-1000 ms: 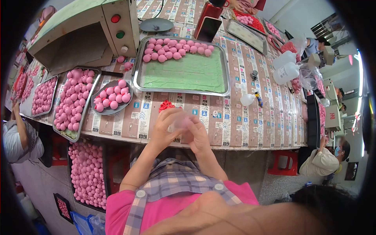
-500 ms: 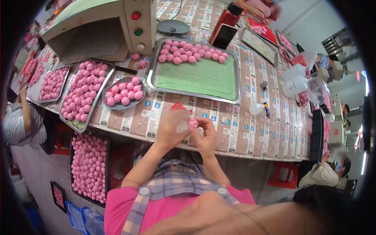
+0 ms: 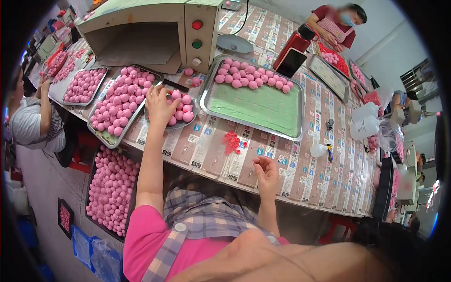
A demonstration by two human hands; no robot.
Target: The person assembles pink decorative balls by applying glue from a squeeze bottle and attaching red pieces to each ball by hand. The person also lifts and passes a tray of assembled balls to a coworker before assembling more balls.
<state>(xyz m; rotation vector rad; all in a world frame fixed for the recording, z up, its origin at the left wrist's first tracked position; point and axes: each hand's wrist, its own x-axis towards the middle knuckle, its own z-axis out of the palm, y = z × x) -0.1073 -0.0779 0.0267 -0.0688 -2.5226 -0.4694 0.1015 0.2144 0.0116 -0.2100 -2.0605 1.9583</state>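
My left hand (image 3: 160, 107) reaches over the left side of a grey plate (image 3: 187, 123) with several pink balls (image 3: 179, 114) on it. Its fingers are spread above the balls, beside a tray of more pink balls (image 3: 124, 97); whether the fingertips touch one I cannot make out. My right hand (image 3: 267, 176) hovers by the table's near edge, its fingers loosely curled and apart, with nothing visible in them. Small red pieces (image 3: 231, 142) lie in a little pile on the patterned table between my hands.
A metal tray with a green lining (image 3: 256, 110) holds pink balls along its far side. Behind stand an oven-like machine (image 3: 141, 33), a red bottle (image 3: 295, 44) and a phone (image 3: 289, 62). A black crate of balls (image 3: 110, 192) is below left. Co-workers (image 3: 336, 28) sit around.
My left hand has moved left from the middle to the plate. My right hand has dropped slightly right, and the pink piece at its fingers is gone. The red pieces are uncovered; the view has shifted.
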